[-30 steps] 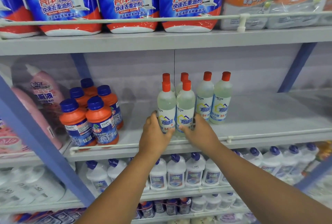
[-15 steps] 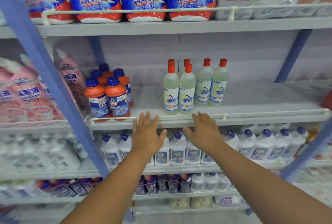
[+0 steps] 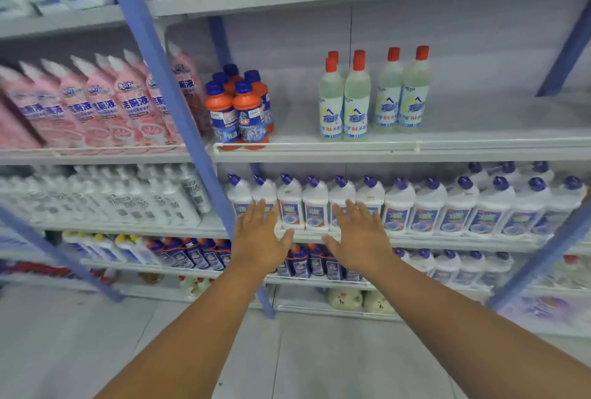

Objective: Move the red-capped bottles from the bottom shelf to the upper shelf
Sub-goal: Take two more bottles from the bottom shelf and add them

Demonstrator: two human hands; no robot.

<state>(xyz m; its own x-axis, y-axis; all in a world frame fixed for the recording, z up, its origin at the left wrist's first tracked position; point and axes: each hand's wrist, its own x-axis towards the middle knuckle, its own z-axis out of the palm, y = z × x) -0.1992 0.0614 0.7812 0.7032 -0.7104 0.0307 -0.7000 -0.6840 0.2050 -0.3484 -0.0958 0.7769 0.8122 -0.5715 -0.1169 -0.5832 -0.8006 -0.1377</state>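
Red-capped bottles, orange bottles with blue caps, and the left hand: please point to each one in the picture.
red-capped bottles (image 3: 355,101): head view, body of a front bottle.
orange bottles with blue caps (image 3: 249,110): head view, body of a front bottle.
left hand (image 3: 259,240): head view, back of the hand.

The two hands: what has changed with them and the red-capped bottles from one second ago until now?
Both hands let go of the front pair of red-capped bottles and drew back and down. The left hand and right hand are now open, in front of the white bottles with purple caps one shelf lower. All the red-capped bottles stayed upright in the same place, beside the orange bottles.
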